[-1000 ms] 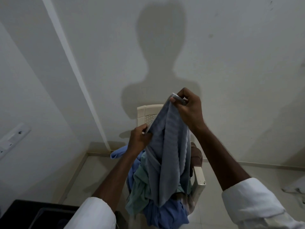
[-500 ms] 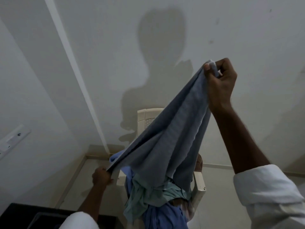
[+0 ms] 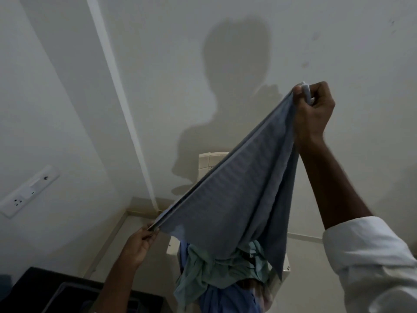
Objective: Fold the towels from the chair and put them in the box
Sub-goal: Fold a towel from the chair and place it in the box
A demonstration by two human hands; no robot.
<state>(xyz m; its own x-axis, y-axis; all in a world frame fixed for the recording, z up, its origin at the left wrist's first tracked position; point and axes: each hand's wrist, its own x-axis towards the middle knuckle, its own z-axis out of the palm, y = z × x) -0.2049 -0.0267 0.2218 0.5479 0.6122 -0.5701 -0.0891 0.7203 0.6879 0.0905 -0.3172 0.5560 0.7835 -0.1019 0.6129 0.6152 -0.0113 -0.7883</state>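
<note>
drawn apart since a second ago, the two hands are now seen with the grey-blue towel [image 3: 237, 195] stretched taut along one edge. one corner is pinched high in the curled fingers of the right hand [image 3: 313, 111]; the opposite corner is pinched low between thumb and fingers of the left hand [image 3: 137, 243]. the towel's free end is draped over the heaped towels [image 3: 209, 269] on the white chair [image 3: 207, 163]. the dark box [image 3: 67, 294] is shown at lower left.
</note>
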